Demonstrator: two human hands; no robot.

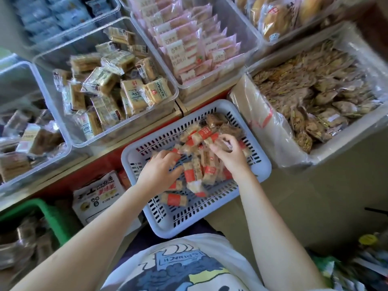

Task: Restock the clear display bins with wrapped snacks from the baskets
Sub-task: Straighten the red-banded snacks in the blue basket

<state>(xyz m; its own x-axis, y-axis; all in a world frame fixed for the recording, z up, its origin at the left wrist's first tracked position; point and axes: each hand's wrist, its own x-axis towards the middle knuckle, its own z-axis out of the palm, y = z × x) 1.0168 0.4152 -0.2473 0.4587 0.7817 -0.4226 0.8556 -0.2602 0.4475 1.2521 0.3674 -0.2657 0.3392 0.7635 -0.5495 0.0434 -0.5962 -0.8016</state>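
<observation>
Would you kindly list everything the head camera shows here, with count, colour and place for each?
basket: one, pale lavender-grey slotted plastic, centre, in front of the person.
wrapped snack bars: many, tan with red bands, loose in the basket.
clear display bins: several, transparent, along the shelf above the basket.
tan biscuit packs: many, beige, in the centre-left bin.
pink packs: many, pink and cream, in rows in the upper-centre bin.
lined carton: one, brown card with clear liner, right, full of brownish packets.
green basket: one, green, lower left.
printed box: one, white, beside the green basket.
left hand: on the bars, fingers spread.
right hand: grips clear-wrapped snacks.
</observation>
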